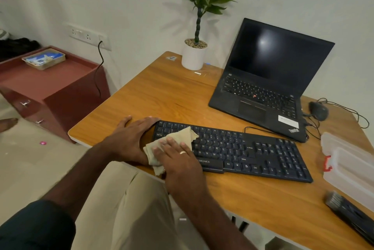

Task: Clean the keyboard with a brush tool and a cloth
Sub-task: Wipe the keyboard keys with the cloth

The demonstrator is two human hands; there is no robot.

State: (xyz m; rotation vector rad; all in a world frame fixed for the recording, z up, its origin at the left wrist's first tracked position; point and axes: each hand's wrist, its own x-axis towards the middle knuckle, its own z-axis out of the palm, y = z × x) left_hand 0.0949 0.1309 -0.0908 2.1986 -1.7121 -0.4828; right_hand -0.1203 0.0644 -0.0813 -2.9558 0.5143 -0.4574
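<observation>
The fingers (172,144) of the right hand (180,160) are lying straight and spread, pressing a beige cloth (174,138) flat onto the left end of the black keyboard (242,152); a ring is showing on one of them. The cloth is bunching under the palm and hanging over the keyboard's near left corner. The fingers (145,121) of the left hand (129,138) are lying relaxed and extended, resting on the desk (162,92) and touching the keyboard's left edge, gripping nothing. The keyboard is sitting near the front edge of the desk, angled slightly. The brush tool (348,213), dark with grey bristles, is lying on the desk well to the right of the keyboard, untouched. Just behind the keyboard an open black laptop (269,79) is standing with a dark screen. Right of the keyboard a clear plastic box (348,160) with a red latch is resting. A black mouse (318,110) is lying beyond the keyboard's right end, beside the laptop. A potted plant (194,53) is standing far behind the keyboard.
</observation>
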